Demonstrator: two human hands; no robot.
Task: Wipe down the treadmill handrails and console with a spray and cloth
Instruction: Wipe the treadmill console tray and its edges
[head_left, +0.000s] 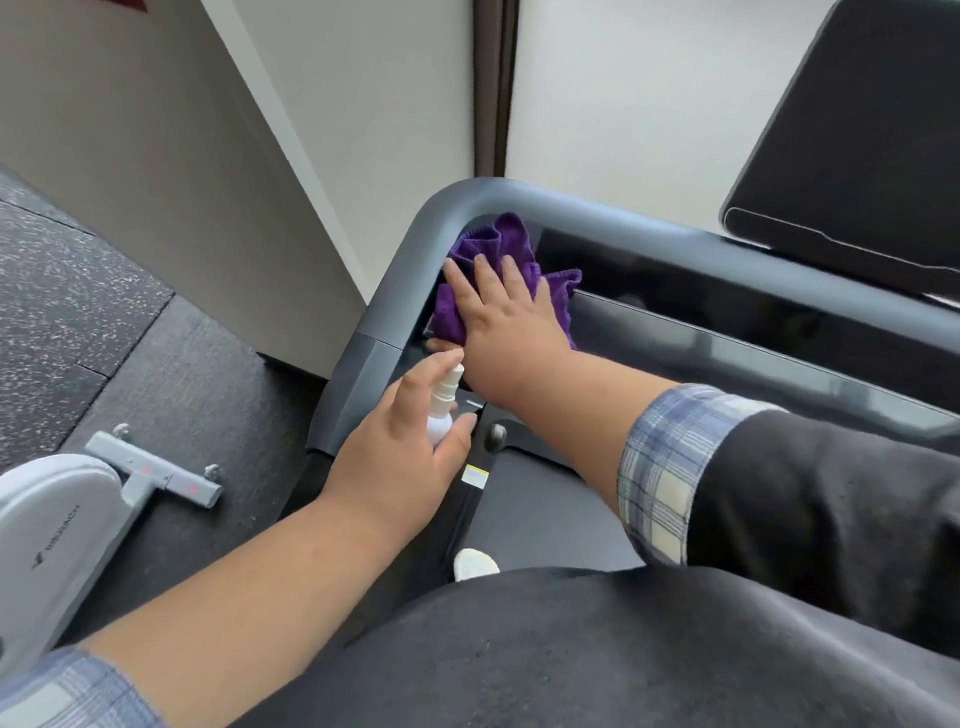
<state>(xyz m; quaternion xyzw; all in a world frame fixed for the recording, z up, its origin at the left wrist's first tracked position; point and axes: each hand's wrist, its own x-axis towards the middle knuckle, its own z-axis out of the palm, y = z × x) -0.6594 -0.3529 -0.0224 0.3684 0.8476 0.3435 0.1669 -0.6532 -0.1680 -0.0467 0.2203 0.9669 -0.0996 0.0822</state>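
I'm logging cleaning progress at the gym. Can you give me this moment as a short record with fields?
right hand: right hand presses flat on the purple cloth
left hand: left hand grips the white spray bottle
cloth location: inner corner of the grey handrail, at the console's left end
screen: dark screen, upper right, untouched

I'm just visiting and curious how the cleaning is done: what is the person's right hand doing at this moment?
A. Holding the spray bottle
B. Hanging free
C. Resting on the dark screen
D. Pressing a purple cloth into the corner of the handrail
D: the right hand lies with straight fingers on the purple cloth at the handrail corner, while the left hand grips the white spray bottle.
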